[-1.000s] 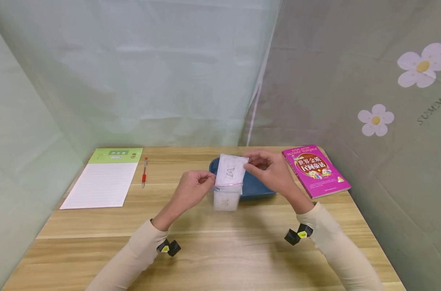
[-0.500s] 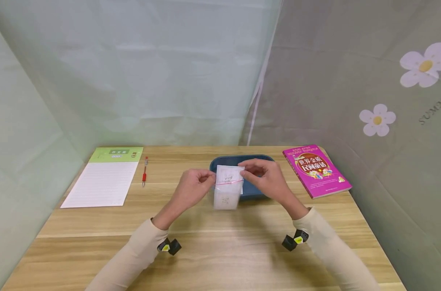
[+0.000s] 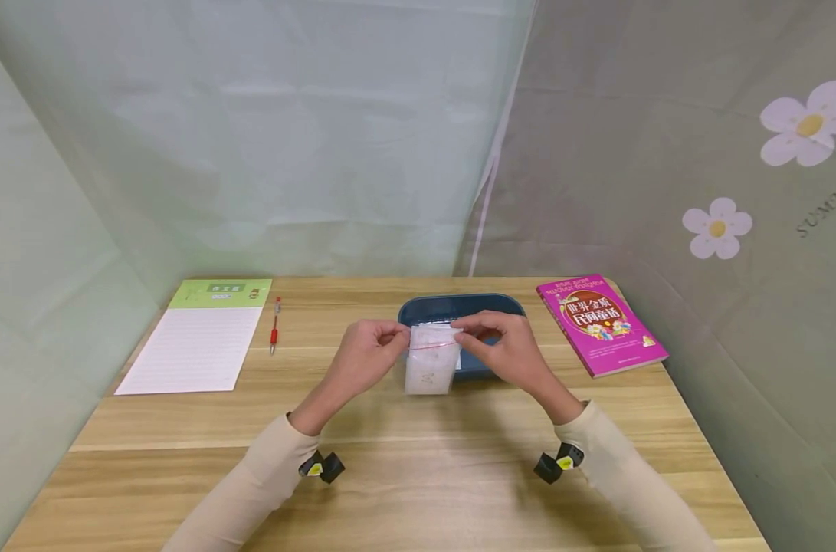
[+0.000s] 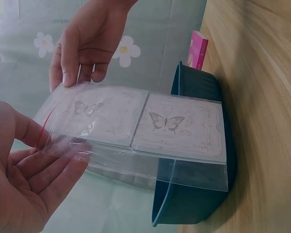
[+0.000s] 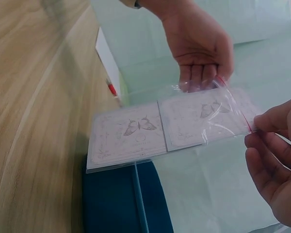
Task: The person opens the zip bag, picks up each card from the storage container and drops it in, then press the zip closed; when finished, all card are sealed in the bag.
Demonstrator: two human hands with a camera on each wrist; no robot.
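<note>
In the head view a clear zip bag (image 3: 429,382) with a red strip hangs upright between both hands, overlapping the front of a dark blue basin (image 3: 486,374). My left hand (image 3: 368,354) pinches the left edge of its mouth, and my right hand (image 3: 503,349) pinches the right edge near the strip. Two white cards printed with butterflies lie inside, end to end. The lower card (image 4: 179,128) is at the bag's bottom. An upper card (image 4: 104,114) reaches up close to the red strip. The right wrist view shows the right thumb and forefinger at the strip's end.
A lined writing pad (image 3: 186,349) with a green header lies at the left, beside a red pen (image 3: 274,333). On the right is a magenta book (image 3: 600,326). Fabric curtains (image 3: 286,153) stand behind and to both sides of the wooden table (image 3: 418,475).
The right hand has come down and slightly left, and the upper card has slid from above the bag's mouth down into it. The left hand keeps its place on the bag.
</note>
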